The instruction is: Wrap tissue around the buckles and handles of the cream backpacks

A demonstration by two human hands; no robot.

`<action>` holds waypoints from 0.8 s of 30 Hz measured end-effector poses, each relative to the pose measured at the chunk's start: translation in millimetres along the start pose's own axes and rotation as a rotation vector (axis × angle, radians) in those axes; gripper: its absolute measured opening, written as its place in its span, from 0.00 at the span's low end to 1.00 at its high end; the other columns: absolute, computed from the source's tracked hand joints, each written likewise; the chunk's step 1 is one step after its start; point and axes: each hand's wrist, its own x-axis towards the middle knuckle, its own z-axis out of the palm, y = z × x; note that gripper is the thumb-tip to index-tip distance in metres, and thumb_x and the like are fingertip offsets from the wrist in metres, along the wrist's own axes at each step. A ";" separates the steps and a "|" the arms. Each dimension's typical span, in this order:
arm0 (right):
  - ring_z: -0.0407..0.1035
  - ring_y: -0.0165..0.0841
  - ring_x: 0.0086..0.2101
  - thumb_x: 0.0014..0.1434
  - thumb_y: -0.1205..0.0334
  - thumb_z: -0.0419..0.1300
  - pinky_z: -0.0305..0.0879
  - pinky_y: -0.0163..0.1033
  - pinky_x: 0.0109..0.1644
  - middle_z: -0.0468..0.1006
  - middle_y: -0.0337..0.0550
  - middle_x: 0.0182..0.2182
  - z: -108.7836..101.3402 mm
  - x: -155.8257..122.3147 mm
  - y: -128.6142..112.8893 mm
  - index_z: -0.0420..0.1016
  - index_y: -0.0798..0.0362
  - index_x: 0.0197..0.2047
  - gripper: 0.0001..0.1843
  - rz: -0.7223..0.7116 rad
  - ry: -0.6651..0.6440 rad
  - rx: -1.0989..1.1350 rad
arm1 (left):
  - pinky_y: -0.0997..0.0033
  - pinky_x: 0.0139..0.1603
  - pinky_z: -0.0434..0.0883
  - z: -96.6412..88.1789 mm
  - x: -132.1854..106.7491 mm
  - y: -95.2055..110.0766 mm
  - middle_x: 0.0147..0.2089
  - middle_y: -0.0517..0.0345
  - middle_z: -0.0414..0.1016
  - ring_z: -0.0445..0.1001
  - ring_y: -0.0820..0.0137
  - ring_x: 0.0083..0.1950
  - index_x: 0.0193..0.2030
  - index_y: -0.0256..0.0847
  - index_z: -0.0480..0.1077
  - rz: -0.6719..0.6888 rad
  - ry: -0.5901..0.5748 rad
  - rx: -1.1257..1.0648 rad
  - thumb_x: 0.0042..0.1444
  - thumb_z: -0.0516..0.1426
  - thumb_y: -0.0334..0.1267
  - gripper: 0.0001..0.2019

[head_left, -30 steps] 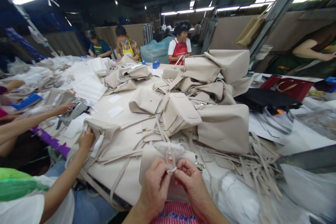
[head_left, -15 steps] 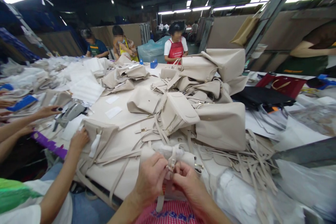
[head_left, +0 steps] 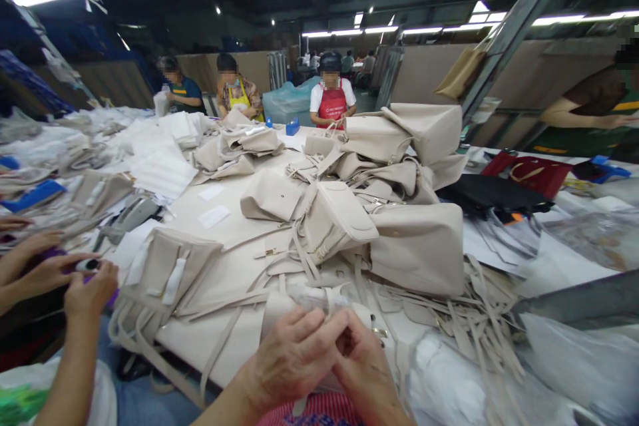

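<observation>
Nearest you: red checked apron [head_left: 324, 407], then your two hands just above it, touching each other. Your left hand [head_left: 294, 356] is narrow, fingers curled in on a beige strap [head_left: 330, 297]; your right hand [head_left: 363, 358] is curled tight against it at the same strap. The exact pinch is hidden behind your fingers. The strap belongs to a beige bag [head_left: 272, 314] at the near edge of the tabletop [head_left: 227, 234], right under and behind your hands, partly covered by them. Just right of it: clear plastic with white filling [head_left: 446, 379]; beyond that, a heap of loose straps [head_left: 459, 309]. On your left, a co-worker's hand [head_left: 90, 293] is at a small roll [head_left: 88, 265], near a beige bag with a white-wrapped piece [head_left: 174, 269]. Further in: two white cards [head_left: 214, 216], a flap bag [head_left: 344, 213] on its side, more bags piled up behind it. Far side: blue dispenser [head_left: 293, 127], person in a red apron [head_left: 333, 103], person in a yellow apron [head_left: 239, 96].
</observation>
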 end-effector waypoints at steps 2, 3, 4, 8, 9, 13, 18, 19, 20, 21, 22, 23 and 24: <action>0.57 0.28 0.22 0.46 0.63 0.64 0.54 0.32 0.25 0.64 0.30 0.20 -0.3 -0.2 2.3 0.67 0.50 0.31 0.09 -0.009 0.013 -0.015 | 0.64 0.45 0.71 1.8 1.0 -3.7 0.49 0.47 0.76 0.73 0.63 0.45 0.37 0.40 0.70 0.009 -0.046 -0.073 0.60 0.48 0.28 0.10; 0.58 0.28 0.21 0.47 0.63 0.63 0.55 0.32 0.24 0.64 0.30 0.20 -0.5 -0.5 3.0 0.68 0.50 0.35 0.10 -0.019 0.025 -0.035 | 0.63 0.46 0.71 2.7 1.3 -5.6 0.49 0.46 0.76 0.73 0.63 0.45 0.36 0.39 0.69 -0.030 -0.046 -0.126 0.58 0.48 0.27 0.10; 0.58 0.28 0.21 0.48 0.64 0.63 0.55 0.32 0.24 0.64 0.29 0.20 -0.8 -1.1 3.4 0.69 0.50 0.38 0.12 -0.034 0.030 -0.055 | 0.62 0.46 0.71 3.4 1.4 -7.2 0.48 0.46 0.76 0.73 0.63 0.45 0.36 0.39 0.69 -0.092 -0.032 -0.191 0.56 0.48 0.25 0.10; 0.57 0.28 0.20 0.49 0.63 0.61 0.56 0.33 0.24 0.63 0.30 0.19 -1.3 -4.8 3.5 0.71 0.50 0.39 0.11 -0.096 0.045 -0.091 | 0.63 0.46 0.72 3.9 0.7 -7.2 0.43 0.50 0.75 0.72 0.64 0.45 0.34 0.41 0.66 -0.420 0.056 -0.492 0.48 0.49 0.22 0.12; 0.57 0.28 0.19 0.50 0.63 0.61 0.55 0.33 0.24 0.63 0.30 0.19 -1.1 -5.6 3.5 0.71 0.50 0.39 0.11 -0.108 0.070 -0.102 | 0.64 0.45 0.72 3.7 0.3 -5.9 0.42 0.51 0.75 0.72 0.65 0.44 0.33 0.42 0.65 -0.476 0.067 -0.535 0.47 0.50 0.22 0.11; 0.57 0.28 0.19 0.48 0.65 0.61 0.55 0.34 0.25 0.62 0.30 0.19 0.7 -8.6 3.9 0.68 0.47 0.31 0.06 -0.178 0.161 -0.217 | 0.61 0.48 0.70 4.4 -2.5 1.7 0.45 0.52 0.76 0.71 0.63 0.46 0.32 0.42 0.65 -0.463 0.078 -0.437 0.50 0.53 0.22 0.09; 0.57 0.30 0.20 0.51 0.65 0.59 0.53 0.36 0.26 0.62 0.32 0.18 -1.5 -12.0 2.2 0.64 0.47 0.24 0.08 -0.314 0.105 -0.289 | 0.65 0.45 0.70 10.8 -2.8 12.9 0.44 0.52 0.74 0.71 0.65 0.46 0.30 0.42 0.63 -0.628 0.209 -0.512 0.54 0.51 0.25 0.07; 0.57 0.30 0.20 0.51 0.65 0.58 0.53 0.36 0.26 0.63 0.33 0.18 -3.5 -11.6 2.0 0.64 0.47 0.23 0.08 -0.360 0.081 -0.296 | 0.67 0.42 0.70 12.4 -1.6 14.1 0.42 0.52 0.74 0.72 0.66 0.43 0.29 0.42 0.62 -0.710 0.227 -0.559 0.55 0.51 0.26 0.07; 0.58 0.30 0.21 0.50 0.66 0.58 0.53 0.36 0.27 0.64 0.34 0.19 -5.8 -10.7 2.2 0.64 0.47 0.23 0.08 -0.399 0.040 -0.302 | 0.68 0.39 0.69 13.6 -0.3 14.7 0.40 0.53 0.74 0.72 0.67 0.40 0.28 0.42 0.61 -0.784 0.236 -0.595 0.55 0.51 0.27 0.07; 0.58 0.30 0.21 0.50 0.67 0.59 0.53 0.36 0.27 0.65 0.34 0.19 -8.1 -9.2 3.0 0.64 0.48 0.22 0.09 -0.422 -0.012 -0.301 | 0.69 0.37 0.69 14.2 1.0 14.5 0.39 0.54 0.74 0.71 0.67 0.38 0.28 0.43 0.60 -0.842 0.240 -0.623 0.55 0.51 0.28 0.07; 0.58 0.30 0.22 0.49 0.67 0.59 0.54 0.36 0.27 0.65 0.35 0.20 -10.0 -7.3 4.6 0.64 0.48 0.22 0.09 -0.416 -0.066 -0.288 | 0.69 0.35 0.68 14.0 2.0 13.5 0.38 0.54 0.74 0.71 0.67 0.36 0.27 0.43 0.60 -0.877 0.243 -0.641 0.55 0.52 0.29 0.08; 0.57 0.30 0.22 0.49 0.67 0.60 0.54 0.35 0.27 0.64 0.34 0.20 -11.0 -5.1 6.9 0.63 0.48 0.22 0.10 -0.377 -0.112 -0.248 | 0.70 0.35 0.68 12.9 2.7 12.0 0.38 0.54 0.74 0.71 0.67 0.36 0.26 0.42 0.59 -0.886 0.245 -0.644 0.54 0.53 0.29 0.08; 0.57 0.29 0.22 0.49 0.65 0.61 0.54 0.35 0.27 0.63 0.34 0.19 -11.0 -3.1 9.8 0.62 0.49 0.21 0.10 -0.307 -0.139 -0.173 | 0.69 0.36 0.67 11.2 2.9 10.1 0.38 0.54 0.74 0.71 0.67 0.38 0.26 0.42 0.60 -0.860 0.247 -0.622 0.54 0.53 0.29 0.08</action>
